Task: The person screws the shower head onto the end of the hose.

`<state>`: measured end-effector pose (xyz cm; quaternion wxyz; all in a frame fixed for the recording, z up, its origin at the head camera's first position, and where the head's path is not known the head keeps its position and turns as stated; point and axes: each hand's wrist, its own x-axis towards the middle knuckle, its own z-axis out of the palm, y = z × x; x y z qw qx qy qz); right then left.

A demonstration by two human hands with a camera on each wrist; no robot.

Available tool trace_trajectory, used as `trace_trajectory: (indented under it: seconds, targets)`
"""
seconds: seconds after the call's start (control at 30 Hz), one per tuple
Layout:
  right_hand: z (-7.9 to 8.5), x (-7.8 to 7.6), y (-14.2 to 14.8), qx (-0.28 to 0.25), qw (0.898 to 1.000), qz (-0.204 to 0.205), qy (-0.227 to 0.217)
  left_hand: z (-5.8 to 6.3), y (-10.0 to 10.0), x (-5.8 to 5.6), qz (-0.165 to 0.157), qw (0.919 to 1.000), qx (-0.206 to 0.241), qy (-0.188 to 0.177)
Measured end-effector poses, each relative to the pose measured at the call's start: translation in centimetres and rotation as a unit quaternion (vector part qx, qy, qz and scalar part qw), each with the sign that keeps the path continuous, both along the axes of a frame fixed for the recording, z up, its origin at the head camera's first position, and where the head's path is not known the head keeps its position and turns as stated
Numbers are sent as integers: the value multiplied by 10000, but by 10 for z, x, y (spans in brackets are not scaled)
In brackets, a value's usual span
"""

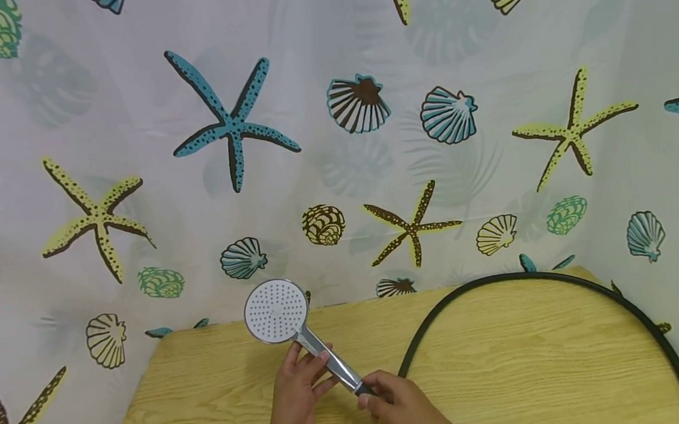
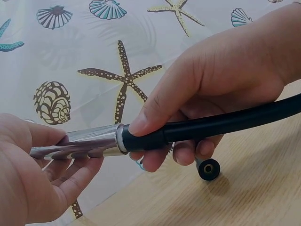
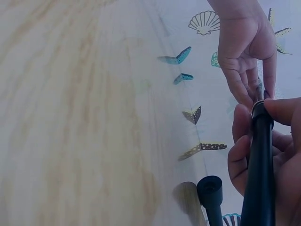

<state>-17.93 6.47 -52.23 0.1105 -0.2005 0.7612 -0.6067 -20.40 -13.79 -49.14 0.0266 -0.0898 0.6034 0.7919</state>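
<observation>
A chrome shower head [image 1: 275, 312] with a round white spray face is held up over the wooden table, tilted to the left. My left hand [image 1: 295, 390] grips its silver handle [image 2: 89, 141] between thumb and fingers. At the handle's lower end, my right hand [image 1: 402, 404] pinches the end fitting of a black shower hose [image 2: 211, 128]. The fitting sits right up against the handle's rim, with a thin light ring [image 2: 121, 138] showing at the joint. The hose's other end [image 2: 209, 169], a round black fitting with a small centre hole, shows below my right hand.
From my right hand the hose arches across the right half of the wooden table [image 1: 210, 402] and runs off the front right. A white curtain [image 1: 309, 24] printed with starfish and shells hangs behind the table and along both sides.
</observation>
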Motion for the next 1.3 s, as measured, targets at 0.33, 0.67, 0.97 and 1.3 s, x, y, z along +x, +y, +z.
trace_trajectory:
  seconds: [0.33,0.67,0.97,1.3]
  targets:
    - [1,0,1,-85,9997,138,-191,-1,0,1,-4,10000,-13,73]
    - [-1,0,-2,-144,9993,-96,-329,0,-1,1,-42,10000,15,48]
    - [-1,0,-2,-254,9974,-272,-621,1,-1,1,-10,10000,42,37]
    - [2,2,-2,-242,9985,-183,-450,1,0,1,27,10000,-61,13]
